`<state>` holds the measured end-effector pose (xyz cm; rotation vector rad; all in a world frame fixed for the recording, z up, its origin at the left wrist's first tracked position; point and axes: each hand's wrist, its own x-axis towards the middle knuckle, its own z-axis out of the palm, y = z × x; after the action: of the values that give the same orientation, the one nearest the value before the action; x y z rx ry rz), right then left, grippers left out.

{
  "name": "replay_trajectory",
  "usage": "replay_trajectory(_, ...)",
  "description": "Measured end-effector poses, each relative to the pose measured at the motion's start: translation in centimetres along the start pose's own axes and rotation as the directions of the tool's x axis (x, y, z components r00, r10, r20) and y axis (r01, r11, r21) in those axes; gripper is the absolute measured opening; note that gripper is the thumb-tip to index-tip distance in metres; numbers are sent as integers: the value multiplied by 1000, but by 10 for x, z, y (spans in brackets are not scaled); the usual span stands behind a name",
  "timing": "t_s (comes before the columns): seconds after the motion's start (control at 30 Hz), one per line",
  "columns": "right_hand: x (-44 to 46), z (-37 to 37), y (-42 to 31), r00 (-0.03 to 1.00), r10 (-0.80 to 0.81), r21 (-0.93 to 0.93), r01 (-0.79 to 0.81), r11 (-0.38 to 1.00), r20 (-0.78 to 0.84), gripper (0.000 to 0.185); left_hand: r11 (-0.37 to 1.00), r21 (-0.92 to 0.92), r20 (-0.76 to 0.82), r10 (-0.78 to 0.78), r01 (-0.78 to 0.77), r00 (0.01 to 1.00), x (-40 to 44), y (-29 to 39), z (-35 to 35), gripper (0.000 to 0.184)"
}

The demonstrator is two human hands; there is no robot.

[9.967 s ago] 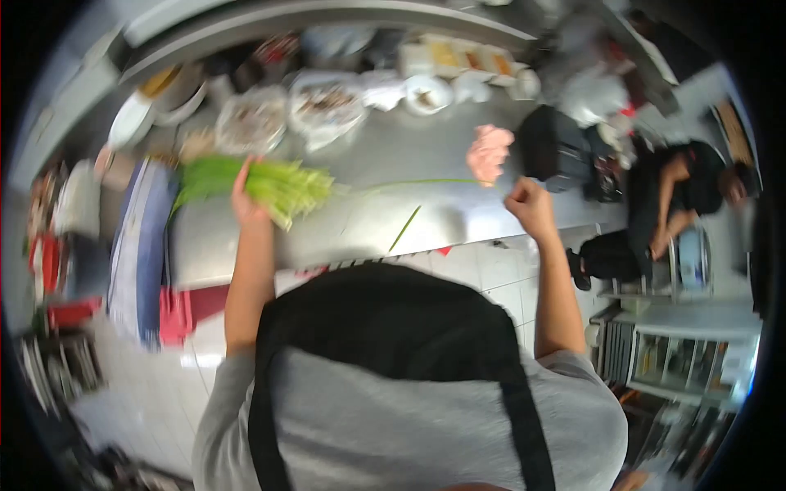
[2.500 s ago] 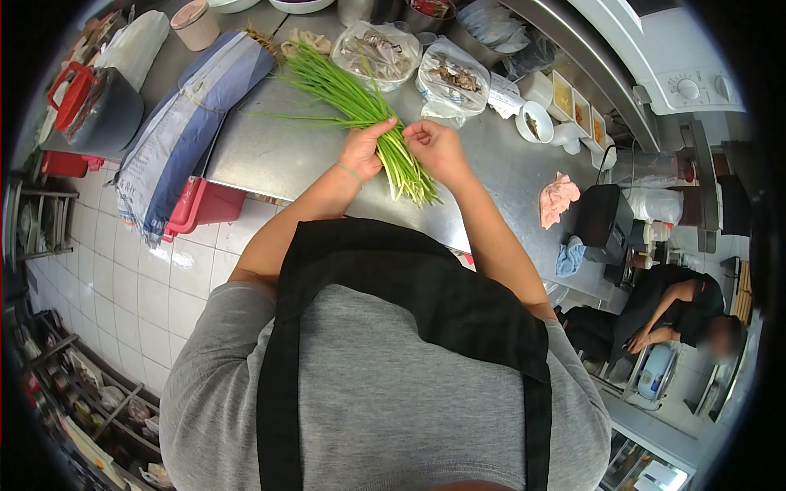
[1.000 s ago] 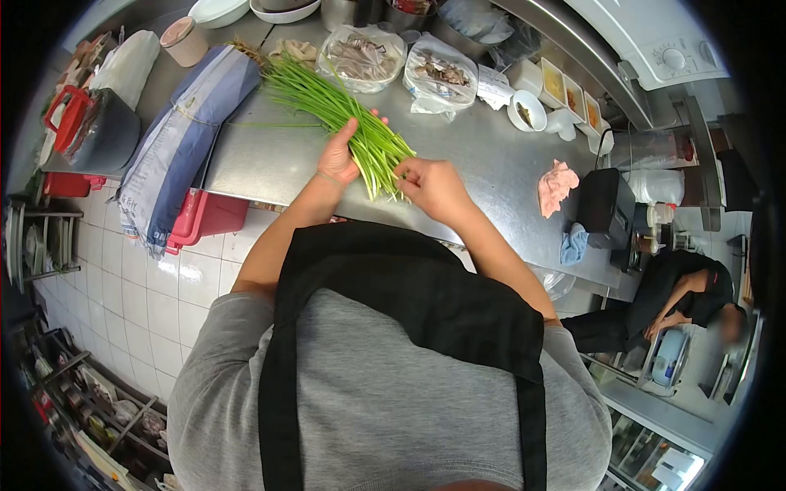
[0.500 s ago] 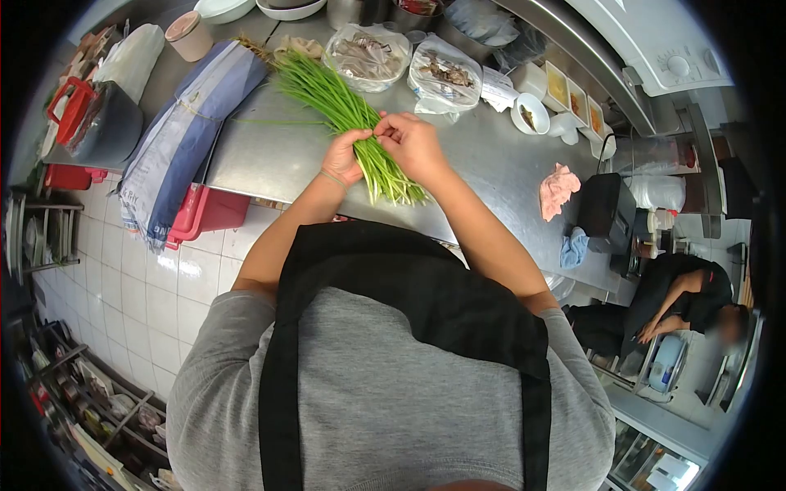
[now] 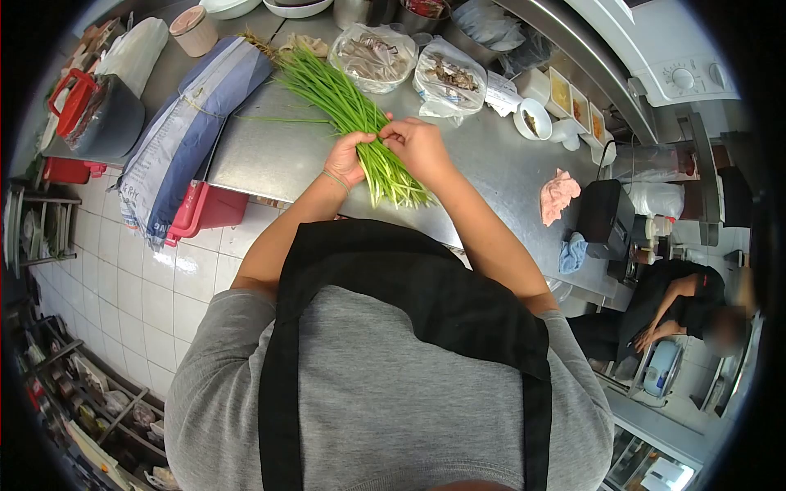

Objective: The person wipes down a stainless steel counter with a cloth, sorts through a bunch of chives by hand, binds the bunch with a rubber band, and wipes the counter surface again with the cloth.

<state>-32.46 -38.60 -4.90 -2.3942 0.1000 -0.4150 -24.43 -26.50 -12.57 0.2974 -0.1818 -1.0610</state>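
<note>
A thick bunch of spring onions [image 5: 332, 94] lies slantwise over the steel counter, its green tops pointing away and its pale ends fanned out towards my body. My left hand [image 5: 347, 159] is wrapped round the bunch from the left, with the thumb on top. On the right side, my right hand [image 5: 417, 149] bends its fingers into a pinch against the stalks, close to the left thumb. What lies between those fingertips is too small to make out. One loose green stalk [image 5: 282, 120] sticks out to the left along the counter.
A long blue-and-white wrapped bundle [image 5: 184, 123] overhangs the counter's left edge. Bagged bowls [image 5: 449, 78] stand at the back beside a small white bowl [image 5: 532, 119]. A pink cloth [image 5: 559, 196] lies to the right. Another person [image 5: 667, 307] works at far right.
Both hands keep their places on the bunch; the right fingers have shifted only slightly. The whole view has moved a little.
</note>
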Motion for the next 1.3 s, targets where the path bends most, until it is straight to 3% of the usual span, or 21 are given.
replay_trajectory(0.07, -1, 3, 0, 996, -76, -97, 72, 993, -37, 7, 1000, -12, -10, 8, -8, 1000, 2, -1, -1, 44)
replay_trajectory(0.17, -2, 5, -1, 995, -67, -147, 56, 988, -68, 5, 999, -14, -50, 30, -31, 998, 2, -1, 3, 44)
replay_trajectory(0.27, -2, 2, 21, 961, 265, 342, -275, 899, 78, 10, 999, -25, -60, 22, -23, 998, 2, -2, 2, 47)
replay_trajectory(0.37, -2, -33, 8, 924, 374, 604, -346, 717, 86, 12, 996, -91, 7, -15, 15, 1000, 1, 2, 1, 50)
replay_trajectory(0.6, -38, -92, 11, 943, 326, 661, -285, 694, 64, 14, 993, -101, -11, 62, -63, 998, 0, 2, 5, 43)
replay_trajectory(0.67, -73, -120, 17, 928, 372, 529, -315, 788, 0, 15, 982, -183, -48, 33, -42, 998, 1, 2, 2, 41)
replay_trajectory(0.73, -110, -140, 37, 859, 507, 420, -484, 768, 62, 17, 986, -147, -99, 61, -76, 993, 3, 1, 1, 41)
replay_trajectory(0.8, -133, -139, 45, 861, 506, -61, -503, 862, 47, 22, 989, -106, -120, 87, -100, 989, 4, 0, 1, 42)
replay_trajectory(0.83, -139, -139, 46, 862, 506, -303, -473, 827, 37, 25, 990, -86, -113, 100, -109, 989, 5, -1, 2, 44)
replay_trajectory(0.87, -139, -134, 47, 872, 489, -303, -462, 834, 17, 31, 991, -67, -104, 113, -120, 988, 8, -1, 3, 45)
replay_trajectory(0.97, -133, -93, 59, 893, 448, 304, -416, 857, -44, 51, 987, -79, -82, 133, -140, 988, 13, 1, 9, 49)
replay_trajectory(1.03, -121, -58, 40, 810, 584, 817, -304, 490, -49, 67, 980, -129, -46, 147, -152, 988, 19, 3, 16, 50)
replay_trajectory(1.13, -101, -25, 17, 711, 703, 984, -123, 128, -2, 76, 973, -178, 53, 161, -149, 986, 25, 1, 37, 54)
replay_trajectory(1.23, -67, -21, 1, 773, 635, 999, 11, -33, 12, 78, 976, -185, 155, 148, -118, 977, 31, -5, 56, 57)
replay_trajectory(1.3, -58, -25, -1, 767, 642, 1000, 23, -16, -7, 77, 978, -179, 185, 143, -110, 972, 35, -7, 67, 55)
